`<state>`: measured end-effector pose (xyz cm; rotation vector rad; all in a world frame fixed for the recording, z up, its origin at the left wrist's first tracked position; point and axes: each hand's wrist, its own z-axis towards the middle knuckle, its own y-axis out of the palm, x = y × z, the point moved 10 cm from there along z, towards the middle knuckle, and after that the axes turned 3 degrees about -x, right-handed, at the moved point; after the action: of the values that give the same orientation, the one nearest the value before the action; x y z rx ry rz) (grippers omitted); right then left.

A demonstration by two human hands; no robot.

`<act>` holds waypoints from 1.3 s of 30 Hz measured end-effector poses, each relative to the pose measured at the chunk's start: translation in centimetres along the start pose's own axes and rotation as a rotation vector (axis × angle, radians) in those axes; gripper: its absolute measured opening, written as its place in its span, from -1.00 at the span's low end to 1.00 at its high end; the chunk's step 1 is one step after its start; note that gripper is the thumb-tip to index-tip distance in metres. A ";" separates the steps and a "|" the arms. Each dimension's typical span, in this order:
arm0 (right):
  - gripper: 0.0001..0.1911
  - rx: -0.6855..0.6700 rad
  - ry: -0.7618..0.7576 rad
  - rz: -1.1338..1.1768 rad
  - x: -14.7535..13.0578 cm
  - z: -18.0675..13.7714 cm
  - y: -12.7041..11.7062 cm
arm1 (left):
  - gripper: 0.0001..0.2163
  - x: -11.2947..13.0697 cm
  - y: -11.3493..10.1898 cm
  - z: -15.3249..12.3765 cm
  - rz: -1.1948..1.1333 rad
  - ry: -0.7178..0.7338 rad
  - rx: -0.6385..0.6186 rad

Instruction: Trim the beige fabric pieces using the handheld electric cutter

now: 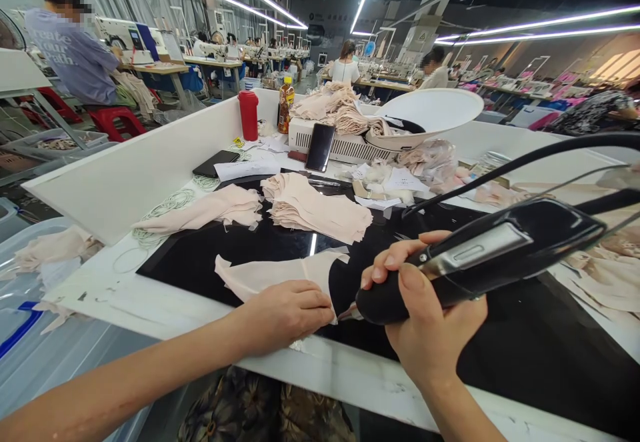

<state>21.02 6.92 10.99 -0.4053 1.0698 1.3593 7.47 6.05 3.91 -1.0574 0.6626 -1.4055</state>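
My right hand (430,302) is wrapped around a black corded hand tool (480,262) with a silver panel on its side. The tool's narrow tip (350,312) points left at the near corner of a pale pink fabric piece (280,272); whether they touch I cannot tell. Fingers pressed together, my left hand (290,315) grips that corner close to the tip. The piece lies on a glossy black board (505,355). Beyond it are a stack of cut fabric pieces (315,209) and another fabric bundle (215,209).
A phone (320,147) leans on a white slatted box (345,145) behind the stacks. A red cup (249,115) and a bottle (285,105) stand near the white side panel (150,155). The tool's cable (500,162) arches at right. Co-workers sit at machines beyond.
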 end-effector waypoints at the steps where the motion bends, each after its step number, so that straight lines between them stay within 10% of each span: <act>1: -0.67 0.004 -0.001 0.009 0.0 0.0 0.0 | -0.85 0.0 0.0 0.0 0.002 0.001 0.000; 19: -0.52 0.027 -0.061 -0.055 -1.2 0.5 -0.4 | -0.83 -0.3 -1.2 -0.8 0.021 -0.070 0.032; 28: -0.50 0.110 -0.126 -0.542 -2.7 2.1 -2.8 | -0.81 1.1 -1.8 -2.6 -0.105 -0.072 -0.108; 39: -0.66 0.108 -0.193 -0.222 -0.3 3.9 -2.4 | -0.81 -0.4 -3.0 0.8 0.085 -0.135 0.007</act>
<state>24.80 9.22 12.42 -0.2972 0.9052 1.1141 6.78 7.03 6.78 -1.0961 0.5966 -1.2505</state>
